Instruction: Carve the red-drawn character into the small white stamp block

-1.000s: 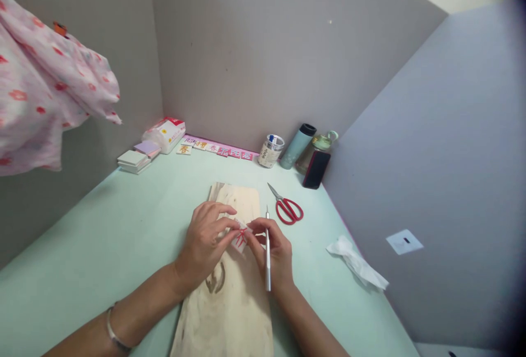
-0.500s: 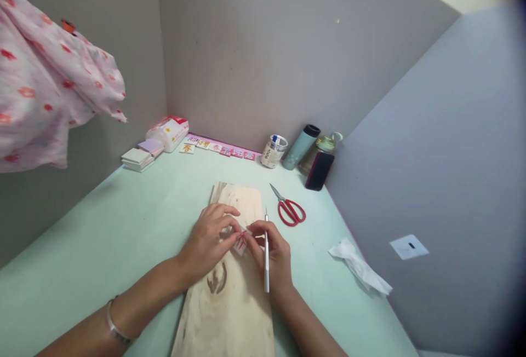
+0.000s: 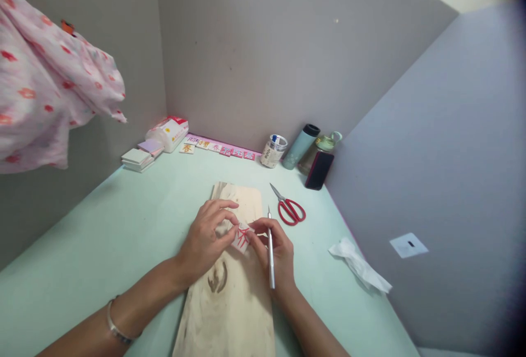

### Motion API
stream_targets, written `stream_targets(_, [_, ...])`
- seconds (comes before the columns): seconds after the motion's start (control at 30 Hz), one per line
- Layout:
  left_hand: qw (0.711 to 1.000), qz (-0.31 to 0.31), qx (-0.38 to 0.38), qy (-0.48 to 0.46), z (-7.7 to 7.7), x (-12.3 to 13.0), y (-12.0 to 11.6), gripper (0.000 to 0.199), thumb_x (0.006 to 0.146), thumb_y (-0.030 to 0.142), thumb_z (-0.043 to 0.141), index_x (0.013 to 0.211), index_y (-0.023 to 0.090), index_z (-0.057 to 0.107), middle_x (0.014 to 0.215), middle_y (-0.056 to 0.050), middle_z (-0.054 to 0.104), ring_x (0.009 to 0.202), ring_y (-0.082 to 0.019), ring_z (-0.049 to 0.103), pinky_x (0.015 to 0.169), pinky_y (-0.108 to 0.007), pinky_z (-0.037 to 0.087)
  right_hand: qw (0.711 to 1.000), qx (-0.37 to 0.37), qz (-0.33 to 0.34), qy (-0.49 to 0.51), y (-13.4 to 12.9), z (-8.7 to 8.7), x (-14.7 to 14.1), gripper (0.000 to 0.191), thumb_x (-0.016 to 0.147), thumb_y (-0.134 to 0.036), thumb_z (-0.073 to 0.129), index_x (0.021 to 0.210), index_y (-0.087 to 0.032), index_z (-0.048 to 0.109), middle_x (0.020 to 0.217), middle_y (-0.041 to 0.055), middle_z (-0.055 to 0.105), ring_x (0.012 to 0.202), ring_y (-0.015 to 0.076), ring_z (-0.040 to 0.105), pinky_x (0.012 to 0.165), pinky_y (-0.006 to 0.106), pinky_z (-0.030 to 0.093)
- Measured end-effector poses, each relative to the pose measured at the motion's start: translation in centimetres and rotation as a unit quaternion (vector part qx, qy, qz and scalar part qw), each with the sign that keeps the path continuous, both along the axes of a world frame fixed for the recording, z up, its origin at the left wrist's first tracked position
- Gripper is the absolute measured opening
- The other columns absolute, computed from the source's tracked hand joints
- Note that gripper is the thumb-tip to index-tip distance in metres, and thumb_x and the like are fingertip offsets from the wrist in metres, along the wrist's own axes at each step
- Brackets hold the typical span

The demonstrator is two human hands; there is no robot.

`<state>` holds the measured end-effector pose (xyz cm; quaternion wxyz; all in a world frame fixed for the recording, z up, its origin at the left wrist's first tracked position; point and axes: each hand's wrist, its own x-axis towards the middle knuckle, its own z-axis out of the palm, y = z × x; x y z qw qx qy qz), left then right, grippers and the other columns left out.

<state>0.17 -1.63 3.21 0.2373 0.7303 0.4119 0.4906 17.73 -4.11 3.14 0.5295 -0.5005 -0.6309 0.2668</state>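
A small pale square tile (image 3: 241, 238) with red character strokes is held by its edges over the wooden board (image 3: 234, 313). My left hand (image 3: 209, 236) pinches the tile's left edge between thumb and forefinger, the other fingers raised. On the opposite side, my right hand (image 3: 275, 253) grips the tile's right edge with thumb and forefinger. A slim silver craft knife (image 3: 271, 261), its blade pointing away from me, also rests in my right hand. How the lower fingers hold the knife is partly hidden.
Red-handled scissors (image 3: 290, 209) lie right of the board. Crumpled tissue (image 3: 359, 265) is farther right. Along the back stand a tissue pack (image 3: 167, 133), several lettered tiles (image 3: 225, 150), a jar (image 3: 273, 151), a blue flask (image 3: 301, 147), a green-lidded bottle (image 3: 326, 142) and a phone (image 3: 319, 171). Stacked tiles (image 3: 137, 159) sit at left.
The tile has turned so more of its red-marked face shows. My right hand and the craft knife have shifted slightly right; my left fingers have moved slightly up.
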Motion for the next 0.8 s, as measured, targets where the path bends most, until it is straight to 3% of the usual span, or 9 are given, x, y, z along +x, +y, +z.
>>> stream_targets(0.3, [0.999,0.003,-0.017,-0.037,0.2,-0.2,-0.07,0.009,0.092,0.018,0.054,0.087,0.023,0.06,0.121,-0.007,0.062,0.115,-0.023,0.056,0.1,-0.039,0.042,0.996,-0.056,0.004,0.071,0.4,0.4,0.22,0.011,0.084,-0.027,0.072,0.089,-0.021,0.063,0.082,0.0009,0.067,0.072,0.0148,0.064,0.063,0.024,0.056])
stream_targets(0.8, [0.998,-0.008,-0.042,-0.044,0.13,-0.15,-0.06,0.009,0.091,0.021,0.054,0.086,0.024,0.06,0.12,-0.005,0.064,0.115,-0.023,0.057,0.101,-0.038,0.041,0.995,-0.073,0.023,0.064,0.62,-0.31,0.13,0.011,0.083,-0.025,0.071,0.089,-0.021,0.063,0.081,0.0004,0.064,0.072,0.0154,0.061,0.063,0.025,0.053])
